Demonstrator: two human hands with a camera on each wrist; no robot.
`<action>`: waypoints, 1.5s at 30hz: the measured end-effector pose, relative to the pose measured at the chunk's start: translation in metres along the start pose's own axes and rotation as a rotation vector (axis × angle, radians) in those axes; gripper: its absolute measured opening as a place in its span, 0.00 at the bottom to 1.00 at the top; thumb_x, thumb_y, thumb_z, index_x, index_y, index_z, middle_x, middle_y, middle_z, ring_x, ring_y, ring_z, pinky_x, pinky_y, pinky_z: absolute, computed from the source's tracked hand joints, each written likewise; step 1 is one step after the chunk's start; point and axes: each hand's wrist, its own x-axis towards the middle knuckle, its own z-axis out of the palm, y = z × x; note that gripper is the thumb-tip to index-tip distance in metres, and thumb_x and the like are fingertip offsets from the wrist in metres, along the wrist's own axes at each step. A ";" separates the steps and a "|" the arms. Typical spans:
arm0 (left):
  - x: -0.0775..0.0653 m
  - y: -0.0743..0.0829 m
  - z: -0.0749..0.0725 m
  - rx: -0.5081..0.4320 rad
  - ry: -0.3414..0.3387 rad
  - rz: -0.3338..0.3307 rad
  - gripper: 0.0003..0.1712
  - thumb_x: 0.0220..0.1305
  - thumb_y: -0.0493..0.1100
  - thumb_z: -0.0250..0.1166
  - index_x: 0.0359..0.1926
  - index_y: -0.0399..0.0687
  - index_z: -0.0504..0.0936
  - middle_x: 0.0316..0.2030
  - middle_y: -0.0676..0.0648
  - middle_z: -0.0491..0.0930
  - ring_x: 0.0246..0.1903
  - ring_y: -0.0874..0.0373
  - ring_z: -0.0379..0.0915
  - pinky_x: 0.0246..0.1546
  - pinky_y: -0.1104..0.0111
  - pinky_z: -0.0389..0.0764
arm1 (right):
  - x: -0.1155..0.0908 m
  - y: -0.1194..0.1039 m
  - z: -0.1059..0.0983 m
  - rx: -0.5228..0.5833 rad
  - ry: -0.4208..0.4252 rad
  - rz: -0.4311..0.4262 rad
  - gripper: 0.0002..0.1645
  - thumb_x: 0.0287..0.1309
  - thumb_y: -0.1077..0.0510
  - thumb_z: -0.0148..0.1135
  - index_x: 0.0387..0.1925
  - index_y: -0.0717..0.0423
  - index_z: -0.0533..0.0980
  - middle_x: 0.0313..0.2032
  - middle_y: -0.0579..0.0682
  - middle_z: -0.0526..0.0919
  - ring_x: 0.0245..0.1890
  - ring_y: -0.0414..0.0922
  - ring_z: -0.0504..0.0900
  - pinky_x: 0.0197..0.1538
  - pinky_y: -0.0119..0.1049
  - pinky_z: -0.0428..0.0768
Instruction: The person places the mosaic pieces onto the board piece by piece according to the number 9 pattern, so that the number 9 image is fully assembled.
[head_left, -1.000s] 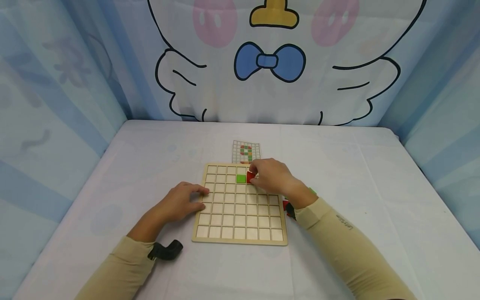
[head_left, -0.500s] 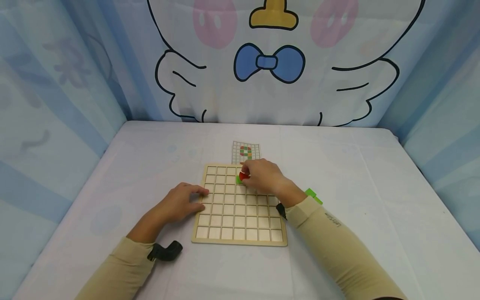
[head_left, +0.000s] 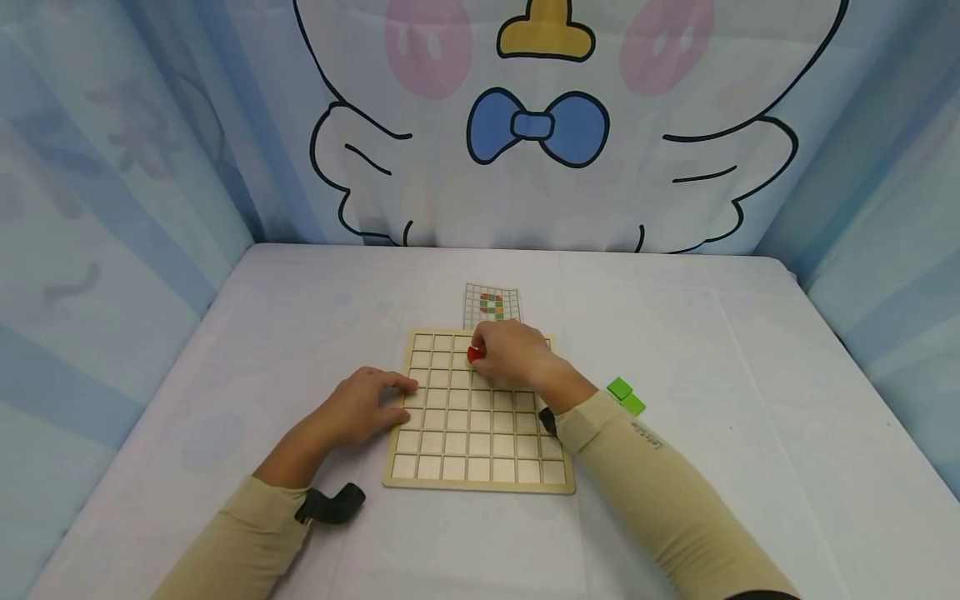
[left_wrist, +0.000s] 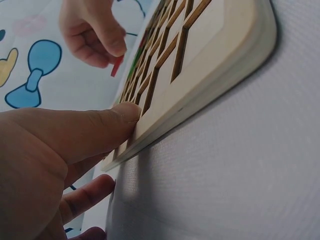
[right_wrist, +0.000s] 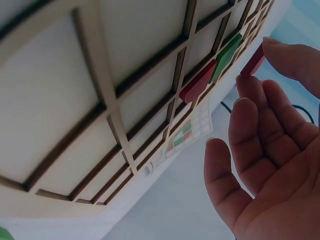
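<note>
A wooden grid board [head_left: 480,481] lies on the table. My left hand [head_left: 365,404] rests at its left edge; in the left wrist view its thumb [left_wrist: 112,122] touches the rim and the fingers are loosely extended. Over the board's far rows, my right hand [head_left: 513,354] pinches a small red tile [right_wrist: 252,61] between thumb and forefinger, its other fingers relaxed. That tile is tilted and held above the grid. On the board, a second red tile [right_wrist: 198,82] and a green tile [right_wrist: 226,58] sit side by side; the right hand hides both in the head view.
Behind the board lies a small printed grid card [head_left: 491,302] with a red, green and orange pattern, partly covered by the right hand. Several green tiles [head_left: 626,396] lie to the right, beside the right sleeve. A black wrist piece [head_left: 333,504] sticks out from the left cuff.
My right hand has moved left across the far rows with the red tile, past the green tile. Green tiles at the right have come out from behind the forearm. The left hand stays put.
</note>
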 end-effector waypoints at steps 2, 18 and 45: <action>0.000 0.000 0.000 0.001 0.001 0.004 0.21 0.65 0.42 0.70 0.59 0.47 0.82 0.60 0.38 0.74 0.64 0.39 0.64 0.60 0.45 0.67 | 0.001 -0.001 0.001 -0.005 0.003 0.002 0.18 0.65 0.54 0.61 0.53 0.57 0.78 0.45 0.50 0.84 0.43 0.47 0.81 0.47 0.45 0.79; 0.001 -0.001 0.001 -0.005 -0.002 -0.006 0.22 0.65 0.43 0.70 0.60 0.48 0.82 0.61 0.38 0.73 0.65 0.38 0.63 0.61 0.44 0.67 | 0.009 -0.011 0.008 -0.023 -0.016 0.023 0.16 0.65 0.54 0.60 0.51 0.56 0.78 0.45 0.49 0.83 0.42 0.46 0.80 0.47 0.44 0.79; 0.000 -0.001 -0.001 0.002 -0.008 0.015 0.21 0.66 0.43 0.69 0.59 0.48 0.82 0.60 0.39 0.74 0.64 0.39 0.63 0.60 0.45 0.67 | 0.014 -0.018 0.011 -0.045 -0.052 0.034 0.11 0.64 0.54 0.60 0.45 0.53 0.78 0.35 0.44 0.80 0.36 0.44 0.77 0.40 0.41 0.77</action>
